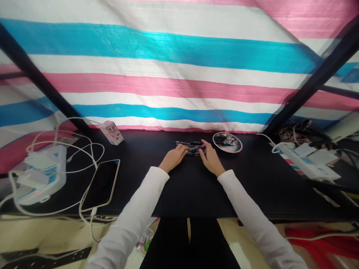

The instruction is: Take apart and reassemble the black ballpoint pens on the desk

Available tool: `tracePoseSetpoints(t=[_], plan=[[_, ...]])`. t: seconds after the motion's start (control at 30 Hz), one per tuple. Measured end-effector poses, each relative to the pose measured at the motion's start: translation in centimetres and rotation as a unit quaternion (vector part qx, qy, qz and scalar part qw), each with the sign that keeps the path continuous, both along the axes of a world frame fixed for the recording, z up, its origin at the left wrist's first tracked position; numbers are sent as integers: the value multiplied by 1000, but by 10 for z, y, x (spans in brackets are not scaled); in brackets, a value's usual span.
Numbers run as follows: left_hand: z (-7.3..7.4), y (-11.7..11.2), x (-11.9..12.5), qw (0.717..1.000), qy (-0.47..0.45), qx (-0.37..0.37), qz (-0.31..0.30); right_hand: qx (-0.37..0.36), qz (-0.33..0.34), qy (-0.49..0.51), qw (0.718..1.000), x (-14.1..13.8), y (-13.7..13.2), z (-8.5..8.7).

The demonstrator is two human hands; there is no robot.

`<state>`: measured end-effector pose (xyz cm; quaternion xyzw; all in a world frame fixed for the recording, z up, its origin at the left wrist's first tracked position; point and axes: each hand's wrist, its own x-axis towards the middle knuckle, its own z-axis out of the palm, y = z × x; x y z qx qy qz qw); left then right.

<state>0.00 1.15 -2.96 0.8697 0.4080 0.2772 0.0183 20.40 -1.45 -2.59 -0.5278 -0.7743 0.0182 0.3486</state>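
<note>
Several dark pens [193, 143] lie side by side in a small heap on the black tabletop, between my two hands. From the left, my left hand [174, 157] reaches over the heap, its fingers closed together on a pen. My right hand [211, 160] rests at the right ends of the pens, thumb and index finger apart, fingertips touching or just over them. Just beyond it, a round metal dish [238, 149] holds more dark pens or pen parts. My fingers partly cover the heap, so single pens are hard to tell apart.
A phone [102, 184] on a charging cable lies at the left, near a white power strip [57, 168] with tangled cables. A small pink box [111, 132] stands at the back left. Another power strip [315, 164] sits at the right. Striped sheeting [179, 82] hangs behind the table.
</note>
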Motion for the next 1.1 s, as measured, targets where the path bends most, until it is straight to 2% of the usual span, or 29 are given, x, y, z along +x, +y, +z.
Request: tracePoseSetpoints(t=[0.07,0.13,0.27,0.4,0.57,0.77,1.1], plan=[[1,-4,5,999,35,10,-33,-3,3,-15,1000,1,0,2],[2,-6,7,998,49,24,-42,-13,14,-70,997,1,0,2],[2,-3,4,997,30,36,-59,-23,32,-158,987,1,2,-2],[1,-2,2,997,25,26,-63,-40,64,-146,986,0,5,-6],[0,-6,3,999,50,-8,5,-58,100,-108,987,-2,3,-7],[1,-7,0,997,29,-54,-52,-39,74,-121,989,-1,3,-4],[1,-8,3,997,55,-41,-43,-33,83,-135,987,2,7,-6]])
